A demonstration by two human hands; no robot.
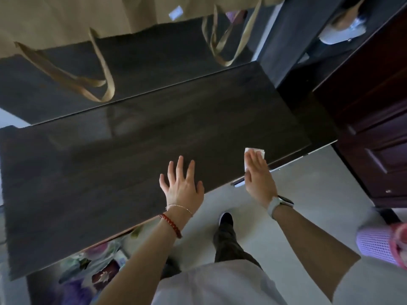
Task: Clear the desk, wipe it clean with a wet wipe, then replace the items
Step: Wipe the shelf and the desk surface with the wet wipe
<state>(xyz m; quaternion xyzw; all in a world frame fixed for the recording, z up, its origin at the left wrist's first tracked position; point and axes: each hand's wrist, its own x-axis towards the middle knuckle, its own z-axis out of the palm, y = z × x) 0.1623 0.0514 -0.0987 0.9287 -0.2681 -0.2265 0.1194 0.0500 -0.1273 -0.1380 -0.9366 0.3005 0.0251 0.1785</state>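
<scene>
Left hand (pixel 182 186) flat with fingers spread on dark tabletop (pixel 110 172), right hand (pixel 257 170) pressing white wet wipe (pixel 255 151) flat near its edge; cleared, mid-wipe, items unreturned.

1. On our left wrist (pixel 174 213) we wear a thin chain and a red bead bracelet.
2. Our right wrist (pixel 278 205) carries a white-strapped watch.
3. We wear a white shirt (pixel 215 285), dark trousers (pixel 229 243) and a dark shoe (pixel 225 217) at 12 o'clock.
</scene>
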